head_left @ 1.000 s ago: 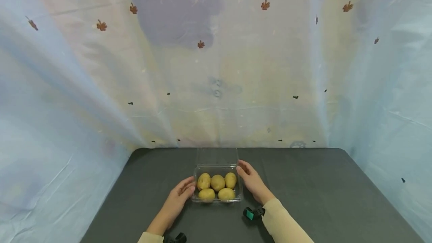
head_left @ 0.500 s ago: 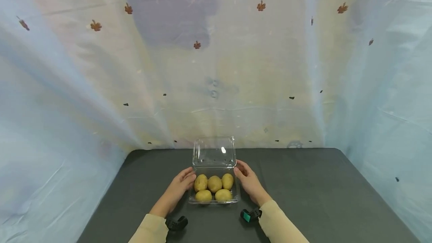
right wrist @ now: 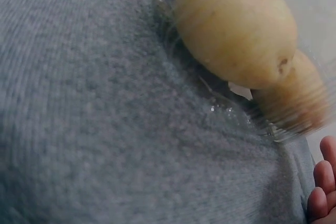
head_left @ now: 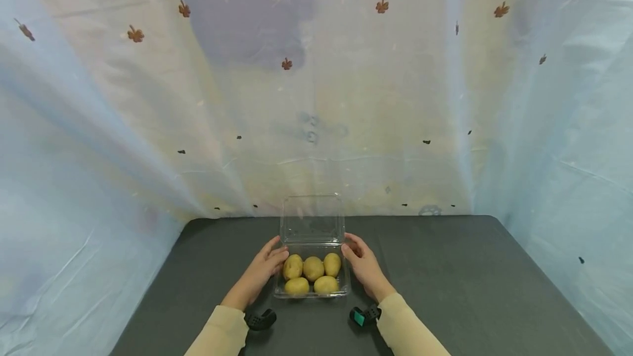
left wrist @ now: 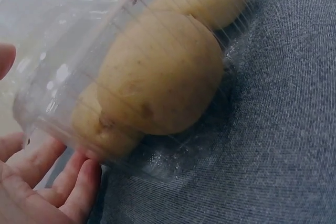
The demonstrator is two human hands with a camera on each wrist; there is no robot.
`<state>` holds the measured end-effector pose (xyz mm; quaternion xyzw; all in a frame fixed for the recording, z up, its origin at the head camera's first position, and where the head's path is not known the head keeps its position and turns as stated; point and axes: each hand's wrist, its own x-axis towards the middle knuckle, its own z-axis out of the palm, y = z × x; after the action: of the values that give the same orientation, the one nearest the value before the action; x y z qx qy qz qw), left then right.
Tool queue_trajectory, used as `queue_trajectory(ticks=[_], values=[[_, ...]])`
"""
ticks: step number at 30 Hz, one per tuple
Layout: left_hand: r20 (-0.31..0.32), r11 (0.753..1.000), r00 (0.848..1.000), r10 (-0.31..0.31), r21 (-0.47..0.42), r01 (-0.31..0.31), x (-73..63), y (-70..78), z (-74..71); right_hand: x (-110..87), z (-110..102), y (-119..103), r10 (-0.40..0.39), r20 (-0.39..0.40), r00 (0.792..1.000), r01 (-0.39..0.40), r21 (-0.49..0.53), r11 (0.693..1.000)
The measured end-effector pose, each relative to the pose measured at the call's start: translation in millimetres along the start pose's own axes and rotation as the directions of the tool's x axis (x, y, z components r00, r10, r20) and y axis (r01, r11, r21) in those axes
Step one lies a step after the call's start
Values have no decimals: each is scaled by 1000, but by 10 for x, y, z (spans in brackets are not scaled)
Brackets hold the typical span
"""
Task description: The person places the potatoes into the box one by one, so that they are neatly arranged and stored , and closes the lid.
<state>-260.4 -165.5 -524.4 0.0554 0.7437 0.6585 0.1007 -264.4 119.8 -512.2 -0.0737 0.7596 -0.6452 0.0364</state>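
A clear plastic clamshell container (head_left: 312, 295) stands near the middle of the table, its hinged lid (head_left: 312, 218) raised at the back. Several yellow potatoes (head_left: 314, 269) lie inside it in two rows. My left hand (head_left: 261, 269) is at the container's back left corner, fingers relaxed; in the left wrist view its fingertips (left wrist: 89, 163) touch the clear wall. On the opposite side, my right hand (head_left: 367, 268) is at the back right corner, near the hinge. Loosely bent fingers (right wrist: 324, 174) of that hand show beside the container in the right wrist view.
The dark grey table (head_left: 445, 279) spreads out on both sides of the container. A pale patterned curtain (head_left: 316, 98) hangs behind it and along both sides. Black wrist straps (head_left: 261, 320) sit at both cuffs.
The lid has swung up from leaning low behind the container to standing more upright. My left hand has slid from the left side up to the back left corner. The right hand has stayed put.
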Motion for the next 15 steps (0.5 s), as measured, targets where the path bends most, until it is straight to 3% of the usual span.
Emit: queue_trajectory(ticks=[10,15], values=[[-37,1000,999,24,13,-24,-52,37,-12,-26,39,18,-17,-62,998,17,6,1000],[-65,998,997,34,46,-31,-87,60,0,65,31,193,-16,-88,996,18,17,1000]])
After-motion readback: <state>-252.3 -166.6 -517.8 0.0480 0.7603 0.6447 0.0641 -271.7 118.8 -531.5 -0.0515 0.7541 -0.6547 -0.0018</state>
